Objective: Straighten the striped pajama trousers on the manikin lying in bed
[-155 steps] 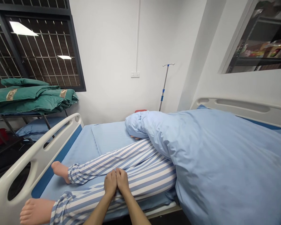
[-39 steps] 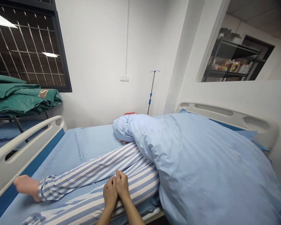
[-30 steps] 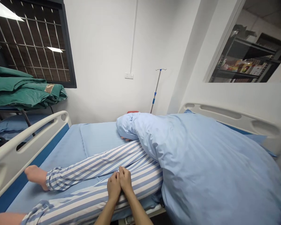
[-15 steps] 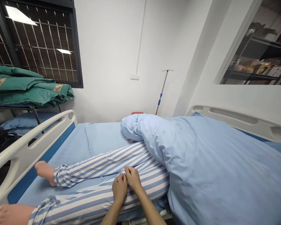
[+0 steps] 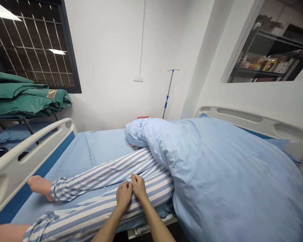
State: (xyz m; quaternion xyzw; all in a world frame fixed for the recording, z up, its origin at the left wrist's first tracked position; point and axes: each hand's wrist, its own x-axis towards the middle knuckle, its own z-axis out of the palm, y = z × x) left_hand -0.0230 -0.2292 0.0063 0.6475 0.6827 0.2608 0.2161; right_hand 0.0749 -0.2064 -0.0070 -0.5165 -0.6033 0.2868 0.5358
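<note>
We hold our left hand (image 5: 124,195) and right hand (image 5: 139,187), fingers curled, at the striped pyjama trousers (image 5: 155,189) on the hospital bed (image 5: 108,143), but cannot tell whether they clamp anything.

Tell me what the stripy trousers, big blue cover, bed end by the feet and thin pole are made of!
Stripy trousers: matt cloth, maybe cotton; they crease softly.
Big blue cover: smooth cloth, fibre unclear; it puffs and wrinkles.
Bed end: probably hard plastic, satiny, with rounded, moulded-looking holes.
Thin pole: probably metal, straight, grey and smooth; its blue collars might be plastic.
</note>
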